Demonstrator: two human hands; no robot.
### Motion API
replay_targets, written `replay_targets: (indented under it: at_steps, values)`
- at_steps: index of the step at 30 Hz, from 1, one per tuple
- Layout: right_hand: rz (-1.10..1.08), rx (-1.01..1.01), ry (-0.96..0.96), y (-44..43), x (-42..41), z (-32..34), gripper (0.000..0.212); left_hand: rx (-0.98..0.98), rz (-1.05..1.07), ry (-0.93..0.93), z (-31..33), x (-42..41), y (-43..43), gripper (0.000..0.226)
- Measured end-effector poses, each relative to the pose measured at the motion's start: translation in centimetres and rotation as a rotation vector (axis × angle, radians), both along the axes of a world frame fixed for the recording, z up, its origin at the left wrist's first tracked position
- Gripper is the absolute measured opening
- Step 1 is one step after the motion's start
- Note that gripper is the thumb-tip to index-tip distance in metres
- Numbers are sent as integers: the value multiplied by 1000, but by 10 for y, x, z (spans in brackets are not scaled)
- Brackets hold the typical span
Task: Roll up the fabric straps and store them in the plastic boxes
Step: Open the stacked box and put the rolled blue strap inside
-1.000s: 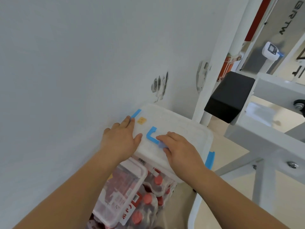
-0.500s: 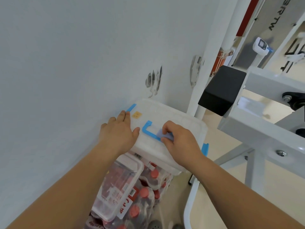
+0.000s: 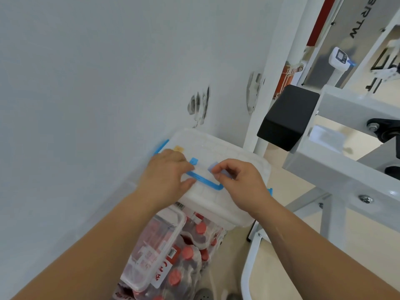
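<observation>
- The plastic box (image 3: 229,154) sits with its frosted white lid on, pushed against the wall (image 3: 86,83) on the left, just ahead of me.
- It rests on top of a shrink-wrapped pack of red-capped bottles (image 3: 194,254) and a smaller clear box (image 3: 155,243) that lies nearer to me.
- A blue handle (image 3: 203,181) runs across the lid between my hands.
- My right hand (image 3: 240,182) is curled at the handle's right end, with the fingertips and thumb pinching its pale blue end piece.
- My left hand (image 3: 164,176) lies on the left part of the lid, with its fingers on the far side of the handle's left end and its thumb on the near side. I cannot tell whether it is actually gripping.
- A blue latch (image 3: 161,146) shows at the lid's left edge by the wall, and a small yellow sticker (image 3: 179,148) peeks out beyond my left fingers.
- To the right stands a white metal frame (image 3: 346,169) carrying a black pad (image 3: 287,118), with pale floor (image 3: 303,191) beneath it.
</observation>
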State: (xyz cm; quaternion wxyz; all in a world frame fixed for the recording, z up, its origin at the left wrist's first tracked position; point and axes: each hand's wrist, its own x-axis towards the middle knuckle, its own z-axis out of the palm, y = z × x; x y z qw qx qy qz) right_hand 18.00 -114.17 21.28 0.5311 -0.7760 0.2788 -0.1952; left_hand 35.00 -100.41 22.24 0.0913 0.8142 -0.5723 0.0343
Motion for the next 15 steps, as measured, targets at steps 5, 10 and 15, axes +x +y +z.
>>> replay_targets:
  at_steps: [5, 10, 15]
  values:
    - [34, -96, 42, -6, -12, 1, 19, 157, -90, 199, 6, -8, -12, 29]
    - [61, -186, 88, -9, -24, -6, 20, 262, -178, 41, 12, -4, -30, 19]
    - [31, -186, 69, -9, -22, -12, 21, 416, -300, -66, 17, 0, -44, 21]
